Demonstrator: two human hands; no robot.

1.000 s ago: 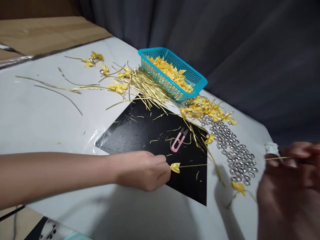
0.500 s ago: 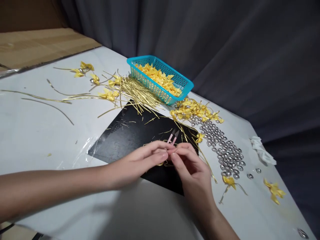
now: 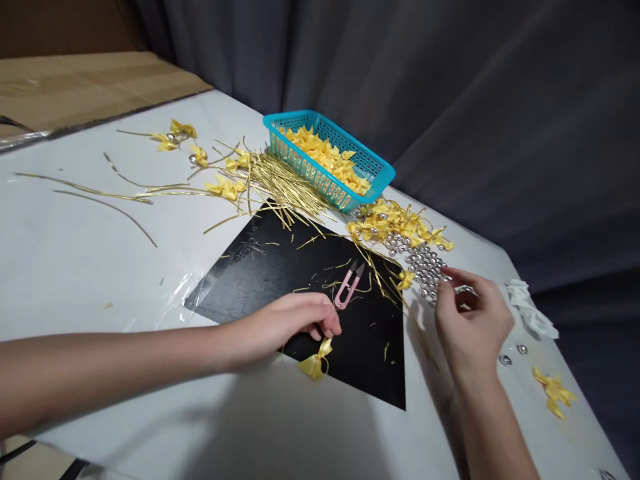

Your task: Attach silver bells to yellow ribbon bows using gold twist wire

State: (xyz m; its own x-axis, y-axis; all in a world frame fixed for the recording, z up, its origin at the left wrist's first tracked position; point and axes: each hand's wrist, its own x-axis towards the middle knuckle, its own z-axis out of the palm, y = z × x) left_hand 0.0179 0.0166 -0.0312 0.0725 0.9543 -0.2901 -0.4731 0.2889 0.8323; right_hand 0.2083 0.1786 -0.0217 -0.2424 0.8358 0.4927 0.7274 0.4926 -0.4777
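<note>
My left hand [image 3: 307, 317], over the black mat [image 3: 240, 287], has its fingertips closed on a yellow ribbon bow [image 3: 314, 365], which hangs below them with a thin gold tie. My right hand [image 3: 473, 320] is over the pile of silver beads [image 3: 425, 267], its thumb and index finger slightly apart at the pile's edge. Whether a bead lies between those fingertips is too small to make out. Pink thread snips [image 3: 347, 287] lie on the mat just beyond my left hand, blades pointing away. Short gold offcuts are scattered around them.
A blue basket [image 3: 383, 180] of yellow bows stands at the back, beside a bundle of gold ties [image 3: 290, 187]. Yellow bows with ties [image 3: 395, 220] are heaped beyond the beads. More bows [image 3: 225, 188] lie at left. Crumpled white tissue [image 3: 530, 310] sits at right.
My hands have parted. The right hand has moved right to the silver beads, while the left stays over the mat with the yellow bow now showing. The snips are uncovered.
</note>
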